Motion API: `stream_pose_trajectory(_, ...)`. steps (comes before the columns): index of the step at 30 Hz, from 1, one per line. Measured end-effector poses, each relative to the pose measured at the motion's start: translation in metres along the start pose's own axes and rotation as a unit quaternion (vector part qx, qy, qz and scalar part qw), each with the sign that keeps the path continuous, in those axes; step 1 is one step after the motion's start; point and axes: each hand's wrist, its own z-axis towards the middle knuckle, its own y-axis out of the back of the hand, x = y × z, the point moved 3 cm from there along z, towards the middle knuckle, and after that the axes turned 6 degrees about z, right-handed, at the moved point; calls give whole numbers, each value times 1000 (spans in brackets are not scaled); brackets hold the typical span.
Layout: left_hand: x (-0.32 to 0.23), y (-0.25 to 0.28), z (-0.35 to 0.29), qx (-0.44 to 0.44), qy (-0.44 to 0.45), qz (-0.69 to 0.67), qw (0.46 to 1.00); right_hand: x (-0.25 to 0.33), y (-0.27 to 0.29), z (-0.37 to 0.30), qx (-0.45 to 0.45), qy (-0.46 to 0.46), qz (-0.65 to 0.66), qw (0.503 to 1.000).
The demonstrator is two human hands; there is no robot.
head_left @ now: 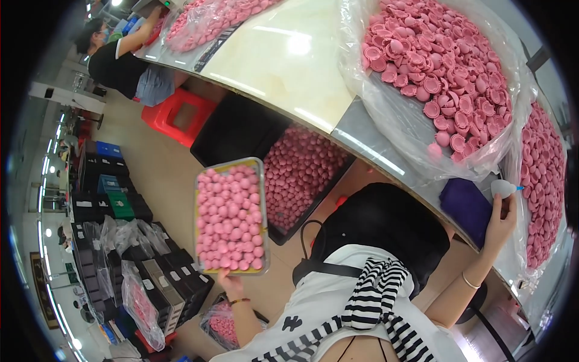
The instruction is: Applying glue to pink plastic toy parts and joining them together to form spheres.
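My left hand (232,283) is closed on the near edge of a shallow tray (263,187), held out to the left of my lap. Pink balls (229,217) fill the tray in a loose layer. On the right, at the table's edge, my right hand (504,218) grips a small white squeeze bottle (502,189) with a blue tip. Beside that hand lies a dark purple pad (465,208). Just beyond, an open clear plastic bag (356,54) holds a heap of pink half shells (434,78).
A black crate (338,181) of pink balls stands under the table's edge, partly behind the tray. Near it are a black box (241,130) and a red stool (180,117). A person (120,69) works at the far left. Stacked crates (163,277) line the left.
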Motion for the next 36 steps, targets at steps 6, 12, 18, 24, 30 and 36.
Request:
stream_pose_trajectory(6,109,-24,62,13,112,23,993,0,4,-1,-13,-25,-41,999)
stream_pose_trajectory(12,174,-55,145,85,134,29,987,-3,0,3,20,-26,-36,999)
stream_pose_trajectory(18,179,-101,212,144,240,114,953,1,-3,2,24,-48,-24,998)
stream_pose_trajectory(24,179,-146,235,152,225,165,948,-4,-1,1,-11,-12,-8,1000)
stream_pose_trajectory(30,130,-191,249,167,229,239,929,-2,-1,3,-6,-28,-5,1000)
stream_pose_trajectory(36,81,-227,233,147,244,386,877,0,-3,3,-11,-26,9,1000)
